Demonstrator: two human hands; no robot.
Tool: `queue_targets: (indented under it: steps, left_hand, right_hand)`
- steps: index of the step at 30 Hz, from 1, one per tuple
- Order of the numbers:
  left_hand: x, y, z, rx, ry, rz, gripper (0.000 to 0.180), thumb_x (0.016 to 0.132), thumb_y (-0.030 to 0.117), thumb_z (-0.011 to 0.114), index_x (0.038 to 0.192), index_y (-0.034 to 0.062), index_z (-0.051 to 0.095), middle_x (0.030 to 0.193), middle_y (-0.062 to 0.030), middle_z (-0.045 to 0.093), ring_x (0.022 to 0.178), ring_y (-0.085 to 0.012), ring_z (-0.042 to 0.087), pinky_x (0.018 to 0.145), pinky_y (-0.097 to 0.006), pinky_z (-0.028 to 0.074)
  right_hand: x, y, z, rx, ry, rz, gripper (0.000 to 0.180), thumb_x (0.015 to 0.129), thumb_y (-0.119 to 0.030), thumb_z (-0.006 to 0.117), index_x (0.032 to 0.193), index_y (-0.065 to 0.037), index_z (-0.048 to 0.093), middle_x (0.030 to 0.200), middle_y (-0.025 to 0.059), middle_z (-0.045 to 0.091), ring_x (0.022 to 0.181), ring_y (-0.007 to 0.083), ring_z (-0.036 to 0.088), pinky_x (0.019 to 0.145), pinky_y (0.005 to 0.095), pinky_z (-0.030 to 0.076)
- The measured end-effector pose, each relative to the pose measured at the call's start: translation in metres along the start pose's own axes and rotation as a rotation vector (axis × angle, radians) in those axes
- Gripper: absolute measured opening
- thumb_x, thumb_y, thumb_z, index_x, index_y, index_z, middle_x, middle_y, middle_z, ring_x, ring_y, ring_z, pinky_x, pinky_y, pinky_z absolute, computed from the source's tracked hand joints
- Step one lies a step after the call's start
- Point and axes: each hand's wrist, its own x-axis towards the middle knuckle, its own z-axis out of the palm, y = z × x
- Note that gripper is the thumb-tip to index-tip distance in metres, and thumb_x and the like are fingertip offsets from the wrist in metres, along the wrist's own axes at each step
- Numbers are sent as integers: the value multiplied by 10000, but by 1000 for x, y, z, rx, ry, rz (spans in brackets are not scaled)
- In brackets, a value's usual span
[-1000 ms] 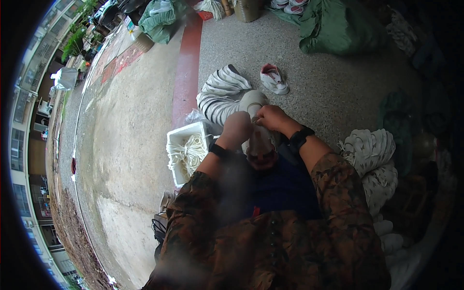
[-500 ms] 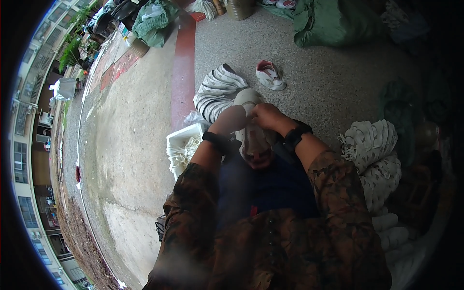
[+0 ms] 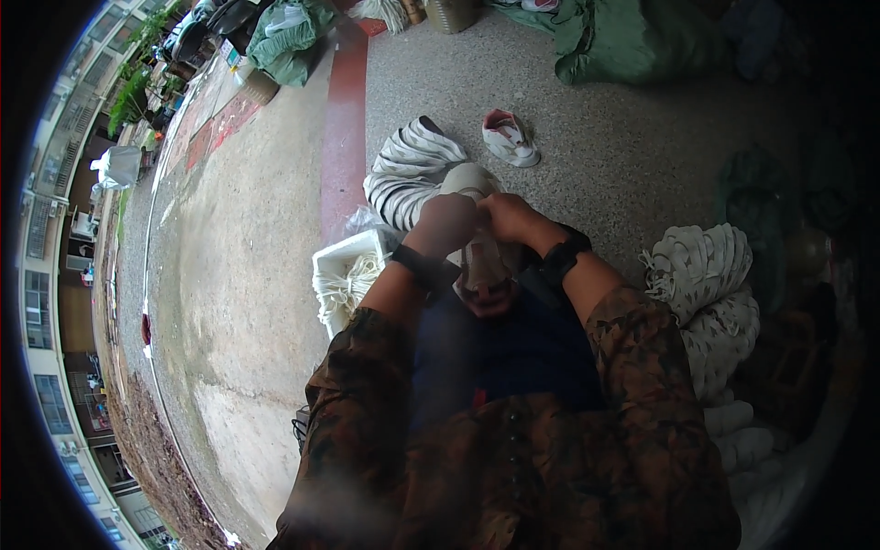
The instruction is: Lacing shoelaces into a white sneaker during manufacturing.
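A white shoe (image 3: 470, 177) lies in front of my body, toe pointing away, its reddish-lined opening near my lap. Both hands meet over the middle of its upper. My left hand (image 3: 447, 224) is closed, knuckles up, against the shoe's left side. Pressed in from the right, my right hand (image 3: 515, 220) has its fingers pinched together close to the left one. Whatever lies between the fingertips is hidden or too small to make out. Beyond the shoe, a curved row of stacked white shoes (image 3: 403, 174) rests on the floor, and a single white shoe with a red lining (image 3: 510, 139) lies apart.
On my left stands a white foam box (image 3: 321, 266) holding bundled white laces (image 3: 353, 286). Piles of white shoes (image 3: 701, 266) are at my right. Large green sacks (image 3: 632, 46) lie at the back, with another green bag (image 3: 289, 41) at the far left.
My left hand has moved slightly right, closing the gap to my right hand over the shoe. The shoe and the things around it stay in place.
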Motion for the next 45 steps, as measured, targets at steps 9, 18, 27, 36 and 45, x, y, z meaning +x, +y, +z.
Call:
queue_targets:
  steps: [9, 18, 27, 36, 45]
  left_hand:
    - [-15, -13, 16, -167, 228, 265, 223, 791, 54, 538, 955, 130, 669, 772, -132, 648, 749, -321, 646, 666, -406, 509]
    - [-11, -37, 10, -352, -184, 194, 129, 800, 128, 600, 891, 63, 664, 814, -74, 645, 700, -214, 630, 625, -321, 505]
    - [-29, -43, 33, -692, 98, 228, 195, 888, 169, 573, 961, 14, 666, 786, -63, 576, 729, -114, 564, 625, -258, 470]
    - [-41, -50, 35, -861, 92, 248, 176, 866, 176, 589, 870, 13, 659, 758, -24, 585, 695, -84, 547, 633, -247, 454]
    - [-48, -58, 41, -1070, -8, 164, 96, 759, 109, 612, 845, 67, 607, 771, -74, 587, 694, -248, 583, 636, -323, 478]
  right_hand:
    - [0, -2, -5, 77, -49, 51, 150, 739, -101, 577, 860, -24, 621, 894, 191, 635, 871, 363, 613, 752, 419, 471]
    - [-1, -7, -1, 53, -60, 51, 168, 780, -189, 625, 798, -28, 582, 831, 180, 626, 819, 351, 615, 700, 423, 464]
    - [-6, -11, 10, -36, 106, 73, 191, 766, -205, 639, 814, -21, 618, 854, 196, 638, 849, 372, 625, 750, 442, 493]
    - [-7, -9, 11, 170, 115, 85, 258, 749, -182, 698, 674, -34, 500, 656, 124, 555, 633, 276, 574, 595, 380, 435]
    - [-4, -13, 12, 161, 91, 99, 255, 745, -251, 677, 713, -29, 554, 731, 166, 603, 729, 358, 608, 643, 434, 467]
